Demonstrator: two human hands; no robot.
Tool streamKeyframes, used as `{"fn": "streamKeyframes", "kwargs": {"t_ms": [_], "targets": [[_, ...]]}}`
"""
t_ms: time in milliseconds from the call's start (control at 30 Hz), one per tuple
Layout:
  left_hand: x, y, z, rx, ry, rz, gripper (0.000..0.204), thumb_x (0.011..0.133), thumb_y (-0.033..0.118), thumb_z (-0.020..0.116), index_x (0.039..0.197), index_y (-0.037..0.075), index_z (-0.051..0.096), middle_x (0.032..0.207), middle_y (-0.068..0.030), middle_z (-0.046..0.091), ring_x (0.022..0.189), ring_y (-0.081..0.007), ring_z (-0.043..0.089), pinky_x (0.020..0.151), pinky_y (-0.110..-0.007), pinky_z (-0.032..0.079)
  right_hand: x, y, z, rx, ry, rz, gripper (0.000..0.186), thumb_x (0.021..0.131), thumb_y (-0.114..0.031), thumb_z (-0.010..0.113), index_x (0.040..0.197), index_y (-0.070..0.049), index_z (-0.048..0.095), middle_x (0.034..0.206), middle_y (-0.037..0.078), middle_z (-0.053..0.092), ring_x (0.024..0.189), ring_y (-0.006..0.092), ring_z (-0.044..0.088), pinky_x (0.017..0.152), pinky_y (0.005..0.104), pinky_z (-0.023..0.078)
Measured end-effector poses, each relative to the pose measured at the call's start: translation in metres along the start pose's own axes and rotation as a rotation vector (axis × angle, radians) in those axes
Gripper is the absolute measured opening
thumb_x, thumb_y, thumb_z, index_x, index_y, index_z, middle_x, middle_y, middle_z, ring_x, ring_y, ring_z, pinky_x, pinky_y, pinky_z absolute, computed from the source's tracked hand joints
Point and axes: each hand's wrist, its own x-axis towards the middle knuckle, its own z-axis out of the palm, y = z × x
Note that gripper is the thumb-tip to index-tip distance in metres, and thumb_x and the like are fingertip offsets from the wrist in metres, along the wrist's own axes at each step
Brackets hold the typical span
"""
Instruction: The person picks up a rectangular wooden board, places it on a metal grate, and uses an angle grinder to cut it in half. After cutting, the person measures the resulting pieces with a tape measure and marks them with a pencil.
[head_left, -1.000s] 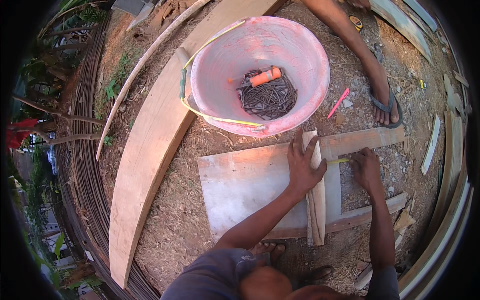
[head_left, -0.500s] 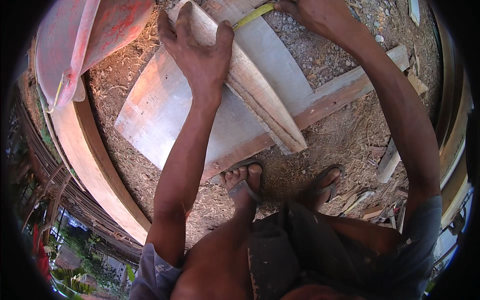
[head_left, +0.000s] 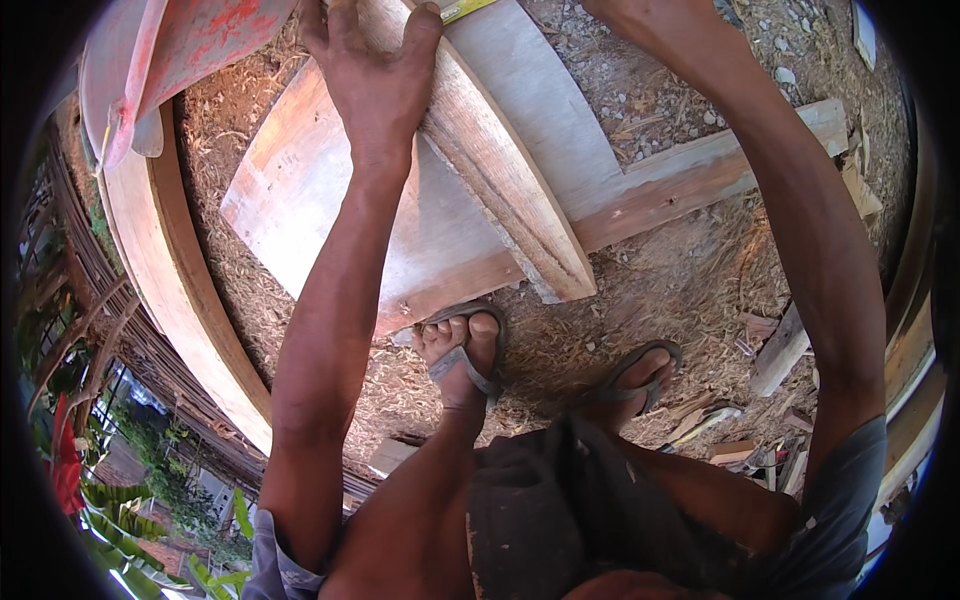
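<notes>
The fingers (head_left: 345,15) of our left hand (head_left: 380,85) grip the plank (head_left: 500,170) near its upper end, with the thumb along the right side and the others over the left. The right hand (head_left: 648,18) is cut off by the top of the view, so we cannot tell whether its fingers are clenched or released. Just beside the left thumb we see a short stretch of yellow tape (head_left: 466,8).

The plank lies aslant on the panel (head_left: 540,100), its lower end jutting past the panel's lower edge. Along that edge runs a wooden strip (head_left: 700,185) that reaches rightward beyond the pale sheet.

Outward from the panel's upper left edge is the bucket (head_left: 205,45), pink with red smears, partly in view; we cannot make out what is in it. Below the bucket, well apart from the panel's left corner, a curved beam (head_left: 170,270) lies on the ground (head_left: 640,270). Two sandals (head_left: 448,364) are on our feet, the left one just beside the panel's lower edge.

We count one plank, one panel, one bucket and one beam.
</notes>
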Motion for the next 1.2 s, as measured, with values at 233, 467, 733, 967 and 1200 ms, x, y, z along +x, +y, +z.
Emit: {"fn": "streamKeyframes", "kwargs": {"t_ms": [233,467,733,967,1200], "targets": [[-0.001,0.007,0.000,-0.023,-0.009,-0.032,0.062,0.082,0.014,0.071,0.139,0.003,0.049,0.153,-0.0235,0.029,0.145,-0.0378,0.028,0.118,-0.046,0.027,0.005,0.004,-0.007,-0.032,-0.066,-0.008,0.022,0.086,-0.026,0.059,0.076,-0.009,0.069,0.083,0.014,0.063,0.088,0.0350,0.060,0.081,0.0505,0.042],[-0.001,0.007,0.002,-0.026,0.004,-0.046,0.063,0.082,0.015,0.072,0.139,0.004,0.048,0.153,-0.0247,0.028,0.145,-0.0392,0.027,0.119,-0.048,0.026,0.007,0.012,-0.002,0.003,-0.116,-0.016,0.024,0.087,-0.028,0.058,0.078,-0.008,0.069,0.084,0.014,0.063,0.090,0.0331,0.061,0.081,0.0506,0.042],[0.000,0.005,0.001,0.001,0.013,-0.045,0.064,0.079,0.014,0.073,0.137,0.004,0.050,0.152,-0.0244,0.030,0.144,-0.0393,0.028,0.118,-0.047,0.028,0.009,0.004,-0.010,-0.018,-0.127,-0.016,0.025,0.089,-0.030,0.060,0.081,-0.009,0.071,0.086,0.014,0.064,0.090,0.0334,0.061,0.083,0.0494,0.041],[0.002,0.012,-0.001,-0.005,0.024,-0.131,0.063,0.075,0.014,0.075,0.133,0.000,0.055,0.152,-0.0219,0.032,0.142,-0.0376,0.033,0.115,-0.047,0.035,0.014,0.005,-0.010,-0.048,-0.208,0.000,0.024,0.088,-0.030,0.060,0.081,-0.010,0.074,0.085,0.015,0.065,0.089,0.0319,0.062,0.083,0.0484,0.040],[0.003,0.009,-0.002,-0.002,0.042,-0.106,0.062,0.074,0.013,0.076,0.131,-0.001,0.057,0.150,-0.0211,0.034,0.140,-0.0366,0.035,0.113,-0.046,0.037,0.017,0.006,-0.010,-0.130,-0.210,-0.069,0.024,0.087,-0.030,0.061,0.078,-0.012,0.073,0.081,0.012,0.065,0.087,0.0280,0.063,0.082,0.0457,0.038]]}}
